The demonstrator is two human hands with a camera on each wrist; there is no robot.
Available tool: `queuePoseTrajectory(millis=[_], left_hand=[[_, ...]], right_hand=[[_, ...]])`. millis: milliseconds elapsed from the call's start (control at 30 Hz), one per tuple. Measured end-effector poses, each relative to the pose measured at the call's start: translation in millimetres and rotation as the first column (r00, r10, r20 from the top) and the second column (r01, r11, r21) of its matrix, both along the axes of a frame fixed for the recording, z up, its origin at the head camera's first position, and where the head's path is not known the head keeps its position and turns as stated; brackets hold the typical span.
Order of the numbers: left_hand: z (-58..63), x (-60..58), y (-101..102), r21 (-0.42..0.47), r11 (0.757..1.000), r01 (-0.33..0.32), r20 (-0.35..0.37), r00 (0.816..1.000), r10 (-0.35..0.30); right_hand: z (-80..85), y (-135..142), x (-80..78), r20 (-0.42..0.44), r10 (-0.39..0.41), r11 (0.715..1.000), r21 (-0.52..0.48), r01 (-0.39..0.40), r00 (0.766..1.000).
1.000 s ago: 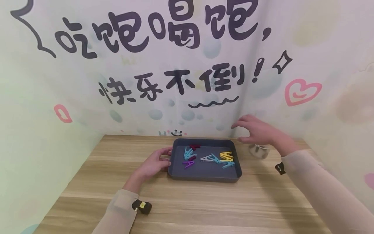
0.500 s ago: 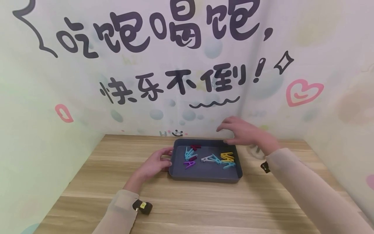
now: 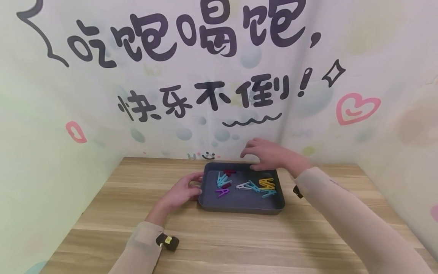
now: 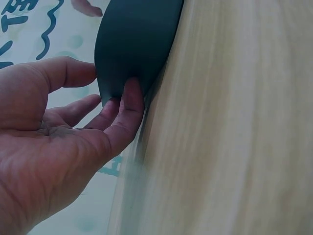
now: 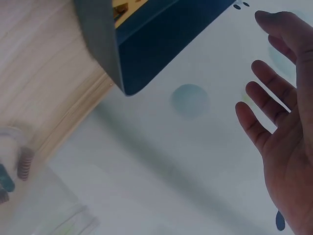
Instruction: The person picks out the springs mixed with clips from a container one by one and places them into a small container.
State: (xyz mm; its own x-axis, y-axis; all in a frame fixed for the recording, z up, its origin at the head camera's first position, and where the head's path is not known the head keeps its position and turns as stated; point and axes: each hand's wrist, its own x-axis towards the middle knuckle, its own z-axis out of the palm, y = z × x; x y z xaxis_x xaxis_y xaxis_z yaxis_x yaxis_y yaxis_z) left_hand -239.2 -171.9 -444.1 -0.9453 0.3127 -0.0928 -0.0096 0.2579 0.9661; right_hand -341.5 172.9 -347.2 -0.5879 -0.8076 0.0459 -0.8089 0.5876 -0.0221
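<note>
I face a pale wall (image 3: 102, 102) with dark lettering (image 3: 209, 84) across the top, a wood-grain table (image 3: 219, 239) at bottom center.

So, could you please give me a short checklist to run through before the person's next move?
1. Left hand on the tray: ok, touching its left end.
2. Right hand empty: ok, holding nothing.
3. Clothespins inside the tray: ok, all that show.
4. Clothespins lying apart from each other: not ok, several overlap.
5. Full contents of the transparent container: cannot tell, only part shows in the right wrist view.
</note>
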Motion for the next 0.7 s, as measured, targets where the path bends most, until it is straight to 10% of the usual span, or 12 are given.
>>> queuePoseTrajectory(millis=[700], left_hand=[[3.0, 0.3, -1, 0.005, 1.000, 0.014, 0.007, 1.000, -0.014]], right_hand=[[-13.0, -57, -15.4, 0.045, 0.016, 0.980, 0.196, -0.025, 0.999]])
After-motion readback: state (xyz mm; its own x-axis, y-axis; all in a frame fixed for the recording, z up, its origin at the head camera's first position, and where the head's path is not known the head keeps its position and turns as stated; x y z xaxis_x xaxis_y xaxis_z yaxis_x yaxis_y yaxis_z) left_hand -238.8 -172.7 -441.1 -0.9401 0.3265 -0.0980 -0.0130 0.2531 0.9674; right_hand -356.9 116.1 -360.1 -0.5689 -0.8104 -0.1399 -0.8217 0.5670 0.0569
